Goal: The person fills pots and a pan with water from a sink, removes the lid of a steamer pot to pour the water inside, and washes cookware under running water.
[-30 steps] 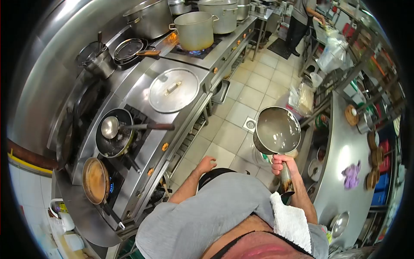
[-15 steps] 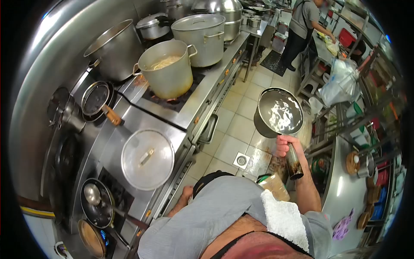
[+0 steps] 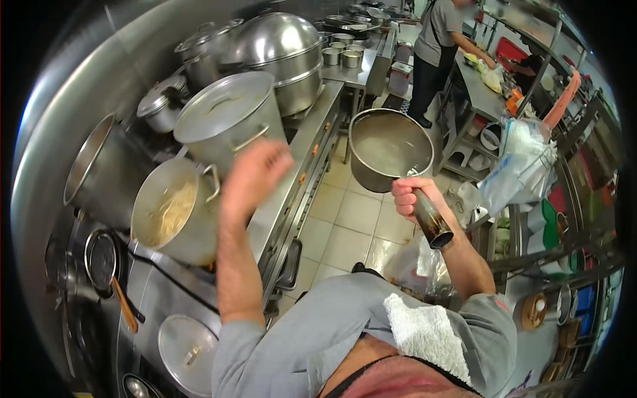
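My right hand point(image 3: 415, 196) is wrapped round the scorched handle of a deep saucepan point(image 3: 371, 174), which holds clear liquid and hangs over the floor beside the stove. My left hand point(image 3: 257, 174), smeared by motion, is raised in front of a large lidded stockpot point(image 3: 262, 99), close to its side handle. I cannot tell whether it touches that handle or how its fingers are set. Left of my forearm, an open pot point(image 3: 149, 192) on a lit burner contains pale strips point(image 3: 176, 213) in liquid.
A domed steamer point(image 3: 279, 41) stands behind the stockpot. Along the stove lie a strainer point(image 3: 101, 262) and a loose lid point(image 3: 179, 358). Another person point(image 3: 434, 53) works at a counter ahead on the right. A plastic bag point(image 3: 521, 166) hangs by the right-hand shelves.
My left hand has risen from beside my body to the stockpot. The saucepan has moved forward and left in my right hand. My view has shifted, bringing the stockpot nearer.
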Demonstrator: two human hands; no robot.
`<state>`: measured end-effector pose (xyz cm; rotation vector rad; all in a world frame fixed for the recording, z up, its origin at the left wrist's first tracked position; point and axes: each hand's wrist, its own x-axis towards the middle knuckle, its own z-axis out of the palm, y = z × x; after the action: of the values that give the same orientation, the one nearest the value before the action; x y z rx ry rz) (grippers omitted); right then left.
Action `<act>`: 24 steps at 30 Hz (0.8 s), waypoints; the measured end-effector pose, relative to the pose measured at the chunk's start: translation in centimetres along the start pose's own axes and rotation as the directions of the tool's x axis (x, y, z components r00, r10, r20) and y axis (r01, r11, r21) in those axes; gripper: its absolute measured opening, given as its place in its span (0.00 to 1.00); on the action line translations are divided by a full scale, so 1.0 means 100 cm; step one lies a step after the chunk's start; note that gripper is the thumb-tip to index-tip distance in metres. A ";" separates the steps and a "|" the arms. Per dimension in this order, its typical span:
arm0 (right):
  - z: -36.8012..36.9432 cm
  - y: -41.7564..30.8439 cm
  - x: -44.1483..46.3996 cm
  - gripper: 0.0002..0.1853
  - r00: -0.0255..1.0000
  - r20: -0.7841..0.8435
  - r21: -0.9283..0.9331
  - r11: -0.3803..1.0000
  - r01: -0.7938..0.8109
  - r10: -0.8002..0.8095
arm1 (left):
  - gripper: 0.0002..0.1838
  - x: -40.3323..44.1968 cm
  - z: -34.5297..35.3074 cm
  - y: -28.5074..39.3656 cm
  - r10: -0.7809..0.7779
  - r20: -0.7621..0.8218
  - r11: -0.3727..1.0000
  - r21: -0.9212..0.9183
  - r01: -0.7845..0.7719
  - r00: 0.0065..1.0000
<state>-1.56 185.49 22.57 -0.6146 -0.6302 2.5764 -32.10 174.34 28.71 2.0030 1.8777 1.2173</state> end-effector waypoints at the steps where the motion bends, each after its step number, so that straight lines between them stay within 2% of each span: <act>1: -0.005 -0.021 0.012 0.11 0.998 0.059 0.033 0.999 -0.035 0.033 | 0.11 0.044 -0.010 0.003 0.011 -0.072 0.997 0.072 -0.006 0.997; 5: -0.023 -0.099 0.065 0.11 0.998 0.022 -0.037 0.997 -0.061 0.062 | 0.14 0.214 -0.037 -0.005 0.092 -0.097 0.951 0.302 -0.059 0.991; 8: -0.029 -0.150 0.104 0.12 0.996 0.018 -0.087 0.992 -0.087 0.089 | 0.18 0.322 -0.038 -0.039 0.053 -0.007 0.877 0.478 -0.043 0.999; 10: -0.038 -0.181 0.134 0.13 0.994 0.014 -0.133 0.985 -0.108 0.111 | 0.19 0.384 -0.034 -0.068 -0.082 0.025 0.809 0.586 0.052 0.996; 11: -0.040 -0.195 0.147 0.10 0.994 0.042 -0.121 0.988 -0.092 0.097 | 0.19 0.409 -0.032 -0.083 -0.091 0.019 0.807 0.588 0.062 0.996; 13: -0.040 -0.223 0.172 0.05 0.995 0.074 -0.101 0.993 -0.066 0.074 | 0.18 0.449 -0.027 -0.113 0.000 -0.076 0.731 0.680 0.052 0.997; 14: -0.041 -0.237 0.186 0.05 0.995 0.072 -0.117 0.991 -0.061 0.069 | 0.18 0.463 -0.024 -0.120 -0.008 -0.075 0.731 0.681 0.057 0.997; 16: -0.037 -0.259 0.213 0.05 0.994 0.096 -0.066 0.997 -0.036 0.043 | 0.16 0.489 -0.019 -0.129 -0.051 -0.240 0.729 0.655 0.201 0.969; 18: -0.033 -0.280 0.237 0.06 0.999 0.046 -0.063 0.998 -0.015 0.018 | 0.17 0.532 -0.018 -0.169 -0.066 -0.245 0.702 0.678 0.220 0.967; 20: -0.031 -0.304 0.261 0.06 0.997 0.071 -0.043 0.999 0.008 -0.005 | 0.18 0.567 -0.020 -0.195 0.008 -0.284 0.611 0.761 0.220 0.959; 21: -0.034 -0.316 0.274 0.07 0.995 0.104 -0.047 0.999 -0.002 0.007 | 0.18 0.578 -0.020 -0.203 0.004 -0.288 0.611 0.759 0.225 0.958; 24: -0.029 -0.346 0.304 0.07 0.993 0.116 -0.055 0.998 0.015 -0.009 | 0.20 0.600 -0.015 -0.220 -0.100 -0.300 0.607 0.737 0.297 0.949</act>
<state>-15.05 229.24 28.37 -0.4806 -0.7433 2.6051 -56.38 231.53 43.71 1.9036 3.0527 0.6042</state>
